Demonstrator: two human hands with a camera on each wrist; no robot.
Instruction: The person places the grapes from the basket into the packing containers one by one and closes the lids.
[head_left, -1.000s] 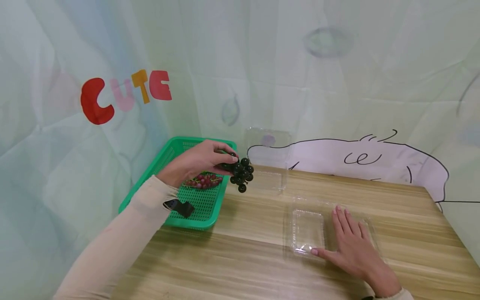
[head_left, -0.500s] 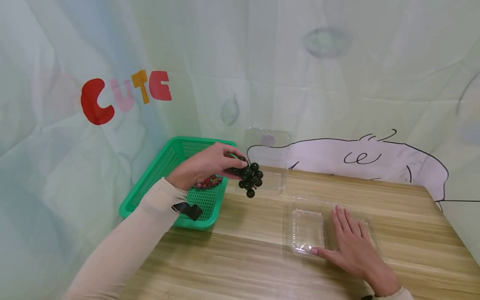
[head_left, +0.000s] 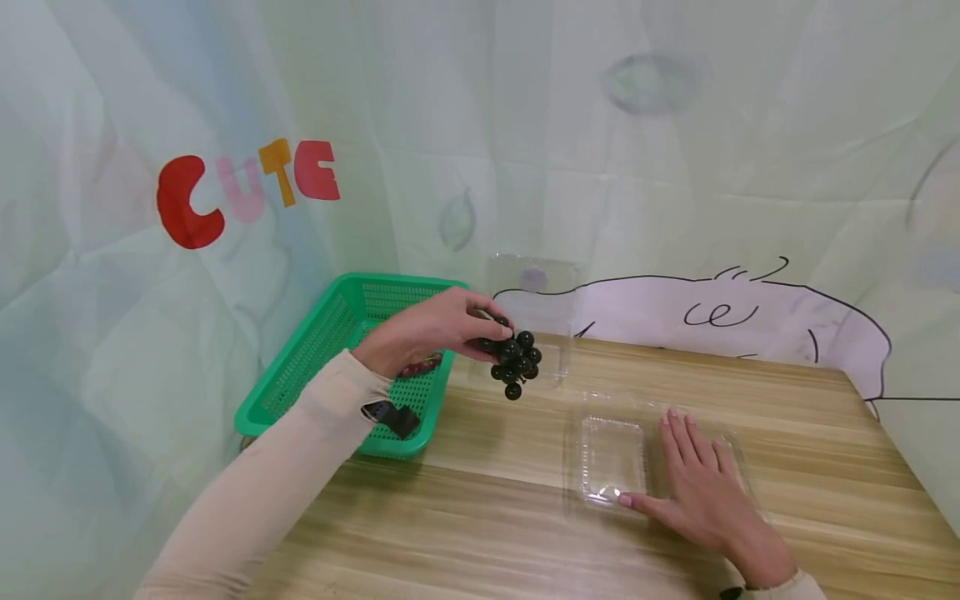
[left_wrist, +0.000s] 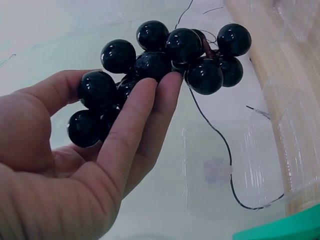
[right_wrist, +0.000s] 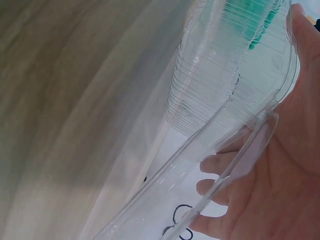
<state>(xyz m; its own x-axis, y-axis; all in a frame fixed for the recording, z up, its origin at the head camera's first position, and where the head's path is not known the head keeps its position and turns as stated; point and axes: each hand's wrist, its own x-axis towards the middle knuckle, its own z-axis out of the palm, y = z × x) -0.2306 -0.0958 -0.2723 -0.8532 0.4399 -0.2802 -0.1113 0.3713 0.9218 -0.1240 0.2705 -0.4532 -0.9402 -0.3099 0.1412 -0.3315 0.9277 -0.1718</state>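
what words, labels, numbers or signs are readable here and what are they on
"CUTE": coloured letters on the hanging cloth at left.
"e"-like loop: on the white paper drawing; probably just a drawn stroke.
Clear plastic box and green basket: no readable text.
Black wrist device: too small to tell.

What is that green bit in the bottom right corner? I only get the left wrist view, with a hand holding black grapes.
Observer: The head view shows it's a green basket on the wooden table.
Visitor: Oh, is anything inside it?
Observer: Yes, red grapes, partly hidden from the head camera.
Visitor: And is anything else going on out of my sight?
Observer: The right hand, its fingers straight, rests at one side of an open clear container.
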